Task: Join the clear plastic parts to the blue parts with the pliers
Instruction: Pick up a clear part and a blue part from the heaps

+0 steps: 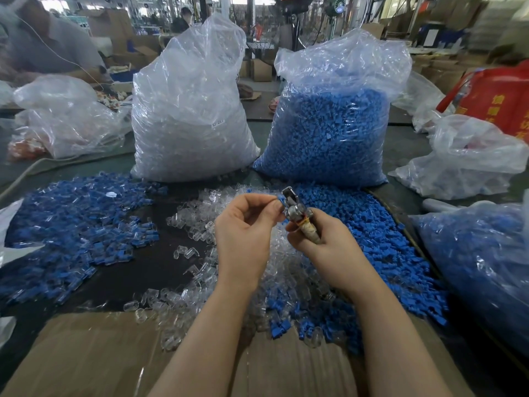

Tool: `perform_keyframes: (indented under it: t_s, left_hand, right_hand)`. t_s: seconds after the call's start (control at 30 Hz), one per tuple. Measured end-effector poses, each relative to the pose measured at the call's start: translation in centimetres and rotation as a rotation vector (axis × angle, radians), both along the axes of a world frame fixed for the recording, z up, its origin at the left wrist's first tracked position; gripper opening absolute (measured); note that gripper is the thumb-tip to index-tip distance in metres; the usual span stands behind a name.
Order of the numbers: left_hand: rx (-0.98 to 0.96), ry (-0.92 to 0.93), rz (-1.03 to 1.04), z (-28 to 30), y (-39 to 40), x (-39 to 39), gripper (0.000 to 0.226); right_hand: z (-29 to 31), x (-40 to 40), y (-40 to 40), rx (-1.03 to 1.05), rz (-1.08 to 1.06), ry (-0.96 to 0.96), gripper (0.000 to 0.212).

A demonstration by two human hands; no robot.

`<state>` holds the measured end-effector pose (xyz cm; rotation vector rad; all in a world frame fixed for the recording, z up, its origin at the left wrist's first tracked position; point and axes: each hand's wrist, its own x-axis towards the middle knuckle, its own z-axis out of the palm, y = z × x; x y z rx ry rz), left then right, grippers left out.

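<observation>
workshop hall | cardboard boxes (262,70) stacked behind | standing fan (339,8) | bright ceiling light

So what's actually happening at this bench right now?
A person is assembling small plastic parts by hand. The left hand pinches a blue part and holds it to the metal head of the pliers, which the right hand grips by the handle. Loose clear parts and blue parts lie heaped on the table, with a pile of what look like joined pieces on the left. Two big bags behind hold more stock.
</observation>
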<state>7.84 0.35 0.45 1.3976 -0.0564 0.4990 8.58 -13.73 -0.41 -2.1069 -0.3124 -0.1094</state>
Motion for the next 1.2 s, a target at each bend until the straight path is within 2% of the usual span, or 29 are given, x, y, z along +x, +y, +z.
perform_keyframes:
  t_s: [0.67,0.93,1.07,1.13,1.2]
  left_hand:
    - [-0.003,-0.022,-0.035,0.0,0.4,0.0,0.012]
    - [-0.035,0.090,-0.052,0.4,1.3,0.1,0.011]
    - [-0.172,0.250,0.120,0.1,5.6,1.0,0.007]
    - [-0.097,0.326,0.296,-0.8,9.0,1.5,0.010]
    - [0.100,0.408,0.489,-2.0,12.2,1.5,0.012]
  right_hand:
    - [0.0,-0.3,0.5,-0.088,-0.035,-0.050,0.011]
    - [-0.7,0.1,0.5,-0.162,-0.093,-0.098,0.004]
    - [-1.1,0.6,-0.2,-0.266,-0.216,-0.124,0.013]
    - [-1.3,0.8,-0.7,-0.323,-0.269,-0.104,0.017]
    - [-1.5,1.0,-1.0,-0.388,-0.316,-0.087,0.021]
